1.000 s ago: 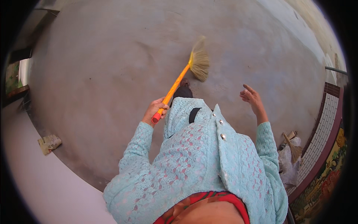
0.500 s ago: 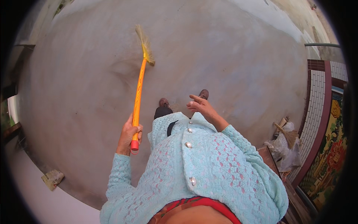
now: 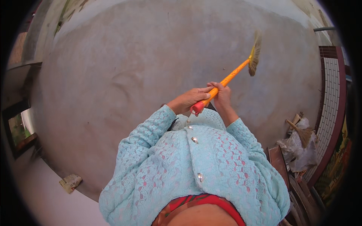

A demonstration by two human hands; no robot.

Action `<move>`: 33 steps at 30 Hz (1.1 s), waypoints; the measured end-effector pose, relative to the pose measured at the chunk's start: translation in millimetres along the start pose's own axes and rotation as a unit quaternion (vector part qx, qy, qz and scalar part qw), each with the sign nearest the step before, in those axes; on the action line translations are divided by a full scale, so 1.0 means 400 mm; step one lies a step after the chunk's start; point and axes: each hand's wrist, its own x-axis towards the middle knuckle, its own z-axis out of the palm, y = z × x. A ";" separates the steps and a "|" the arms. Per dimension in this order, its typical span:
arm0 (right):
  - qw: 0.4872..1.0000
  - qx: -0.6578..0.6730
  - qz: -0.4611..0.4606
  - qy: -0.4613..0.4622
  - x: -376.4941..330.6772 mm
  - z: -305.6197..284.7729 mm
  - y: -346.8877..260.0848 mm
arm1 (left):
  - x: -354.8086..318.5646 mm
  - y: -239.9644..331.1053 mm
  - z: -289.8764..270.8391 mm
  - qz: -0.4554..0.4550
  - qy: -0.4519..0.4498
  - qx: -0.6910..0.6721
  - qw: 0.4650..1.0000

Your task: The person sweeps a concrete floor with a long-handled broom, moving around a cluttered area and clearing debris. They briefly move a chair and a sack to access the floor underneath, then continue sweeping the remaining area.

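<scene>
Orange-handled broom (image 3: 236, 71), head view: left hand (image 3: 193, 98) wrapped round it near the red end (image 3: 197, 107), right hand (image 3: 223, 97) wrapped just ahead, bristles (image 3: 255, 57) over floor (image 3: 158, 56), front-right. Step looks like 2-handed sweeping; next stroke calls for firm grip.

The orange-handled broom (image 3: 236, 71) slants forward-right, red cap (image 3: 197, 107) nearest, tan bristles (image 3: 255, 58) farthest.

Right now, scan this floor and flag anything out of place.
A tan packet or paper lies alone at lower left, by the edge of the white surface, like litter; crumpled plastic looks untidy near the tiled wall at right. No obvious spill.
</scene>
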 end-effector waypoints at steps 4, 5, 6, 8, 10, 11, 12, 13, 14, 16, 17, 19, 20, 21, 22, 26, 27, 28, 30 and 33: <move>0.986 0.115 0.096 0.079 0.226 -0.366 -0.168 | 0.028 0.008 0.009 0.019 0.078 0.143 0.986; 0.973 0.154 0.154 0.082 0.279 -0.460 -0.205 | 0.015 -0.015 -0.023 0.014 0.124 0.165 0.978; 0.963 0.165 0.198 0.077 0.314 -0.527 -0.233 | -0.012 -0.045 -0.060 0.006 0.187 0.201 0.962; 0.939 0.184 0.284 0.066 0.366 -0.599 -0.263 | -0.102 -0.119 -0.134 -0.016 0.316 0.295 0.902; 0.922 0.095 0.371 0.064 0.382 -0.549 -0.240 | -0.230 -0.242 -0.205 -0.057 0.427 0.344 0.834; 0.909 0.049 0.410 0.062 0.374 -0.506 -0.220 | -0.296 -0.320 -0.235 -0.077 0.472 0.338 0.810; 0.914 -0.005 0.403 0.053 0.355 -0.458 -0.177 | -0.348 -0.376 -0.243 -0.116 0.511 0.266 0.809; 0.916 -0.058 0.395 0.043 0.328 -0.397 -0.121 | -0.396 -0.428 -0.239 -0.155 0.545 0.192 0.801; 0.911 -0.081 0.404 0.019 0.301 -0.332 -0.074 | -0.437 -0.489 -0.232 -0.186 0.561 0.171 0.788; 0.889 -0.085 0.449 -0.026 0.266 -0.188 0.006 | -0.481 -0.559 -0.187 -0.233 0.582 0.111 0.771; 0.871 -0.065 0.485 -0.046 0.248 -0.104 0.032 | -0.495 -0.581 -0.169 -0.239 0.580 0.074 0.775; 0.841 -0.046 0.528 -0.106 0.208 0.064 0.072 | -0.516 -0.638 -0.158 -0.239 0.566 0.004 0.789; 0.845 -0.048 0.517 -0.129 0.193 0.146 0.088 | -0.510 -0.710 -0.181 -0.231 0.558 0.002 0.797; 0.814 -0.002 0.555 -0.174 0.215 0.192 0.127 | -0.498 -0.799 -0.220 -0.223 0.549 0.003 0.806; 0.807 0.001 0.558 -0.196 0.218 0.251 0.138 | -0.486 -0.844 -0.258 -0.215 0.538 0.001 0.815; 0.806 0.023 0.528 -0.267 0.249 0.428 0.084 | -0.389 -0.611 -0.316 -0.081 0.528 -0.064 0.843; 0.814 0.013 0.502 -0.290 0.239 0.463 0.060 | -0.385 -0.622 -0.360 -0.068 0.543 -0.106 0.830; 0.821 0.014 0.495 -0.284 0.237 0.486 0.032 | -0.386 -0.624 -0.400 -0.058 0.558 -0.147 0.815; 0.842 0.018 0.466 -0.271 0.216 0.511 -0.038 | -0.405 -0.596 -0.460 -0.033 0.561 -0.171 0.809; 0.891 -0.076 0.369 -0.255 0.158 0.533 -0.122 | -0.421 -0.560 -0.541 -0.015 0.567 -0.196 0.800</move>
